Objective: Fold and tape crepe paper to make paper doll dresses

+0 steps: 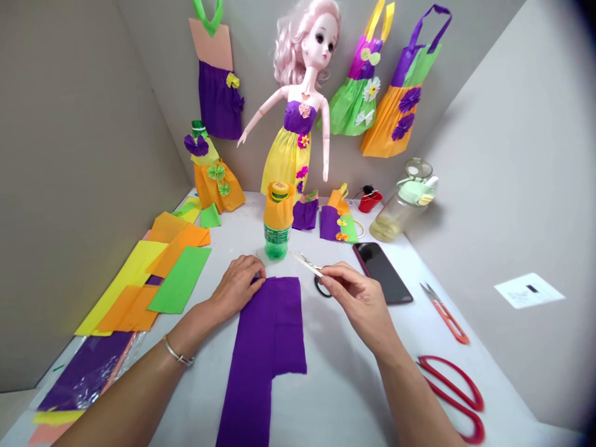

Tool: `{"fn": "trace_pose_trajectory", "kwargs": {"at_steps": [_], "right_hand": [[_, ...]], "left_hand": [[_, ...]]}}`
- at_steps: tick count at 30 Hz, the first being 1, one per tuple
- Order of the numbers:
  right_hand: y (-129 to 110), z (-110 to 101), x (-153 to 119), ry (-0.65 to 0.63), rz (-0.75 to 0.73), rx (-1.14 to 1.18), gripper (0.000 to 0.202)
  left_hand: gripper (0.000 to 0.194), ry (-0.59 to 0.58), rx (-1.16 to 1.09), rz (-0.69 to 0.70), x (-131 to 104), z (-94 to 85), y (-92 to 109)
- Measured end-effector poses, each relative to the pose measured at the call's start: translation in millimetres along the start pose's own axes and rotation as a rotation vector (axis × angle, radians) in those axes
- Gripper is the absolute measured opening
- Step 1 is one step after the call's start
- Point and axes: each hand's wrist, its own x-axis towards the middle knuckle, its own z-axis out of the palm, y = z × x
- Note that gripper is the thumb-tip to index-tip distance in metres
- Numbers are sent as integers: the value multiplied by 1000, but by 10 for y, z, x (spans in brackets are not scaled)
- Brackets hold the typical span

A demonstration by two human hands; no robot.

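Long purple fabric [254,366] lies on the white table, a shorter purple piece [288,326] at its right side. My left hand [239,279] is curled at the top left corner of the long strip, thumb and fingers closed on its edge. Right of the fabric, my right hand [358,298] is raised over the table and pinches a thin white strip [308,266]. Small scissors with a black handle [322,287] show behind that strip, partly hidden by my fingers. Just beyond stands a green bottle [276,239] wrapped in orange fabric.
Coloured fabric pieces [179,279] spread along the left. A phone [384,273], orange-handled snips [447,313] and red-handled scissors [454,391] lie at right. A doll [295,124], a dressed bottle [218,180], a small bag [338,217] and a water bottle [400,208] stand behind.
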Motion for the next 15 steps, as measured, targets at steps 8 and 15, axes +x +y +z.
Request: {"fn": "trace_pose_trajectory", "kwargs": {"at_steps": [8, 15], "right_hand": [[12, 34, 4, -36, -57, -106, 19], [-22, 152, -57, -135, -195, -274, 17]], "left_hand": [[15, 111, -32, -37, -59, -41, 82], [27, 112, -414, 65, -209, -288, 651]]}}
